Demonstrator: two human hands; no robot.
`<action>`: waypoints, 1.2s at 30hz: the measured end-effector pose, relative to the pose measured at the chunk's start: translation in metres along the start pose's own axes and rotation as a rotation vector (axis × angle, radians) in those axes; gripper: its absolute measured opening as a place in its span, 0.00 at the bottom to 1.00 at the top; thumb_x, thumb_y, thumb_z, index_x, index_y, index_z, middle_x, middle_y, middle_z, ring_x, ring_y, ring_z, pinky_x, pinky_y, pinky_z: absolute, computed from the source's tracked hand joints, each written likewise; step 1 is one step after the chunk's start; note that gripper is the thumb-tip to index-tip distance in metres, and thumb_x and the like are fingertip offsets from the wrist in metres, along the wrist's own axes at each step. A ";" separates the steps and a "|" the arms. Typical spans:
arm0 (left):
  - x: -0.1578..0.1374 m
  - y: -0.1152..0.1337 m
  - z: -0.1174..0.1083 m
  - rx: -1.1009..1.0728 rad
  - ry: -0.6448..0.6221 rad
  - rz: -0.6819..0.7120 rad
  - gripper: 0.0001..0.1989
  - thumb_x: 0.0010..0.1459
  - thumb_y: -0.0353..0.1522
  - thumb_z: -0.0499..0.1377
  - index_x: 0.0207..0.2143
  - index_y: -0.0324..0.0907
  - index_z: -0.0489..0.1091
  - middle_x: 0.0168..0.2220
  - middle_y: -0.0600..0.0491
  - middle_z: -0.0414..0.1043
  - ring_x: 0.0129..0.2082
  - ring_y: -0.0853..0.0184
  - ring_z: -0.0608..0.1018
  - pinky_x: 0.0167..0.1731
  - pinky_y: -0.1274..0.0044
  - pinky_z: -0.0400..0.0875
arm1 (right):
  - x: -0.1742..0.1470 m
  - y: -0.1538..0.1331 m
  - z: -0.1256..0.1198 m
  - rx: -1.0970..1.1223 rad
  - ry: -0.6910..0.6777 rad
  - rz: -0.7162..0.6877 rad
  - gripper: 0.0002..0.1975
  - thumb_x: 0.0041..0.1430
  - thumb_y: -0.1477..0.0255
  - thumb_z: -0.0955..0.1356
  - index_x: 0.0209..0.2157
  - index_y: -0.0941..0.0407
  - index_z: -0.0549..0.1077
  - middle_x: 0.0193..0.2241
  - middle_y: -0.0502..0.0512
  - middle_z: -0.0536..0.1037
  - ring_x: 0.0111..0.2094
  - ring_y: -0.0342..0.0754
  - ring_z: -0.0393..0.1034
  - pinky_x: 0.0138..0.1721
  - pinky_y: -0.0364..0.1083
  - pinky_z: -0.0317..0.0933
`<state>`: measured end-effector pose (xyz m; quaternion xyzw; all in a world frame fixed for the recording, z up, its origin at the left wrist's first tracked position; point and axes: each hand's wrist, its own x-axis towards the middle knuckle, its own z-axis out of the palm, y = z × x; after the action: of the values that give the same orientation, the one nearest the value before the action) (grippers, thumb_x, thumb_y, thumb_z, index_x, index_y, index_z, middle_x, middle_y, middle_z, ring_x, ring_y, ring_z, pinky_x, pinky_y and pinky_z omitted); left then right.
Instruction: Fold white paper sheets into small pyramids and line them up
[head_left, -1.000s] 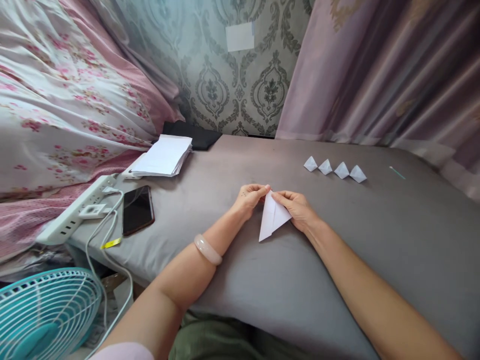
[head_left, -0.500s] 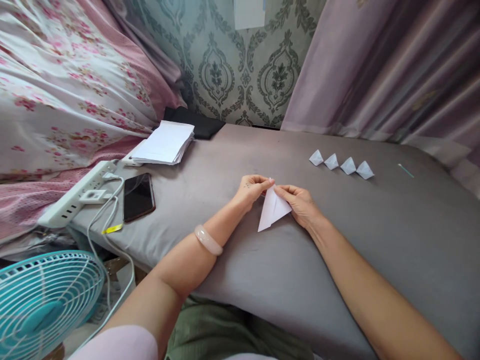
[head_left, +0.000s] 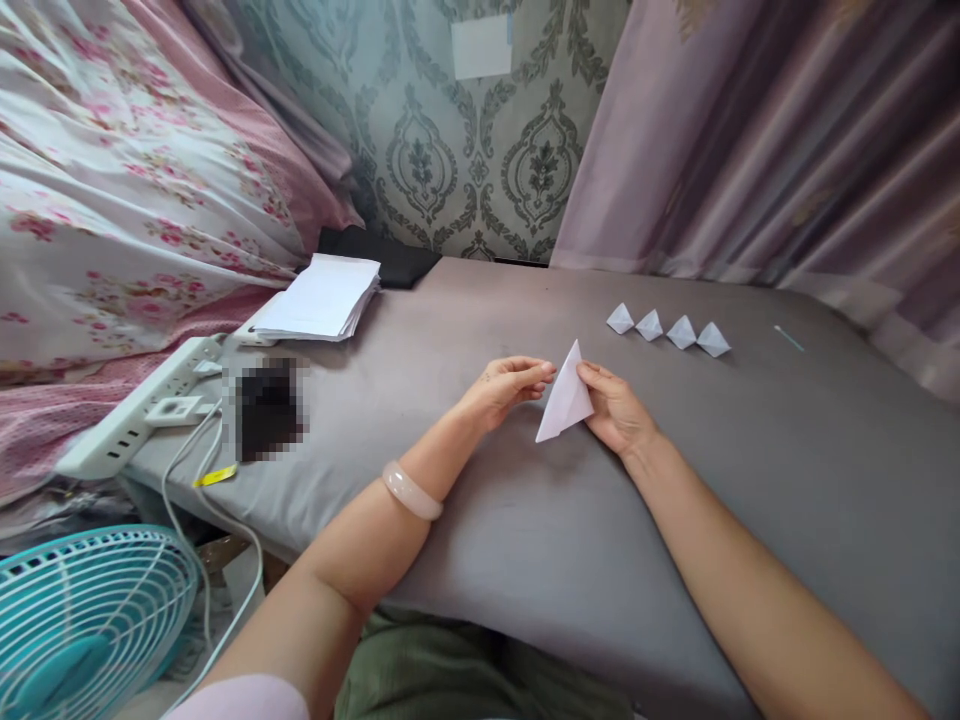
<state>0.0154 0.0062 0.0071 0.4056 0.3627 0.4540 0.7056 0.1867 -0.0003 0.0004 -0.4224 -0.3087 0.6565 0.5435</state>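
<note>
My right hand [head_left: 619, 408] pinches a folded sheet of white paper [head_left: 568, 402] by its right edge, thumb in front and fingers behind. The paper is a narrow pointed triangle with its tip upward, held above the grey cloth. My left hand [head_left: 514, 388] is just left of it, fingers curved and thumb slightly apart. A small gap shows between those fingertips and the paper, and nothing is in that hand. Beyond my right hand stand several small folded white paper shapes [head_left: 681, 332] in a row.
A stack of white paper [head_left: 319, 297] lies at the back left, by a black flat item [head_left: 409, 268]. Nearer are a power strip [head_left: 142, 410] with cables, a blurred-out dark object [head_left: 268, 410] and a yellow tag [head_left: 216, 477]. A turquoise fan [head_left: 90, 630] stands lower left; a thin stick [head_left: 789, 338] lies far right.
My left hand has let go of the paper's top and drawn back slightly left. The paper, now held by my right hand alone, is turned more upright. The camera view has shifted a little.
</note>
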 end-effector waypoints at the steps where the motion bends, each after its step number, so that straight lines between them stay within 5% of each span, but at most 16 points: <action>1: 0.000 -0.001 0.000 0.007 -0.028 -0.001 0.14 0.46 0.34 0.69 0.34 0.34 0.75 0.32 0.50 0.73 0.28 0.76 0.72 0.34 0.78 0.66 | 0.000 -0.001 -0.001 0.014 -0.005 -0.001 0.12 0.40 0.69 0.76 0.28 0.54 0.74 0.25 0.47 0.77 0.28 0.44 0.71 0.35 0.45 0.66; 13: -0.009 0.004 0.008 -0.006 -0.184 -0.058 0.14 0.46 0.32 0.69 0.34 0.33 0.75 0.27 0.54 0.71 0.27 0.76 0.71 0.36 0.76 0.67 | -0.002 -0.002 -0.004 0.007 -0.095 0.004 0.12 0.42 0.65 0.76 0.28 0.52 0.73 0.25 0.46 0.77 0.28 0.45 0.71 0.36 0.46 0.68; 23: -0.006 0.001 0.008 0.261 -0.049 0.154 0.07 0.49 0.28 0.63 0.34 0.35 0.74 0.30 0.50 0.75 0.29 0.72 0.74 0.36 0.76 0.68 | -0.001 -0.002 -0.001 -0.174 0.013 -0.084 0.18 0.36 0.60 0.77 0.29 0.52 0.73 0.27 0.49 0.77 0.32 0.48 0.71 0.38 0.49 0.67; 31: -0.007 -0.002 0.004 0.266 -0.159 -0.022 0.14 0.45 0.28 0.65 0.38 0.35 0.73 0.33 0.47 0.76 0.31 0.69 0.77 0.35 0.75 0.69 | -0.007 0.002 0.006 -0.171 0.050 -0.133 0.18 0.34 0.61 0.78 0.27 0.54 0.74 0.24 0.46 0.75 0.24 0.41 0.67 0.30 0.43 0.63; 36: -0.006 -0.009 0.008 0.274 -0.175 -0.027 0.11 0.45 0.31 0.65 0.33 0.34 0.74 0.26 0.51 0.74 0.25 0.71 0.74 0.29 0.79 0.66 | -0.006 0.003 0.007 -0.285 0.041 -0.280 0.17 0.40 0.58 0.75 0.31 0.53 0.75 0.29 0.48 0.77 0.30 0.44 0.70 0.36 0.45 0.64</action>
<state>0.0239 -0.0041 0.0033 0.5312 0.3638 0.3539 0.6784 0.1796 -0.0069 0.0018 -0.4612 -0.4432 0.5153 0.5704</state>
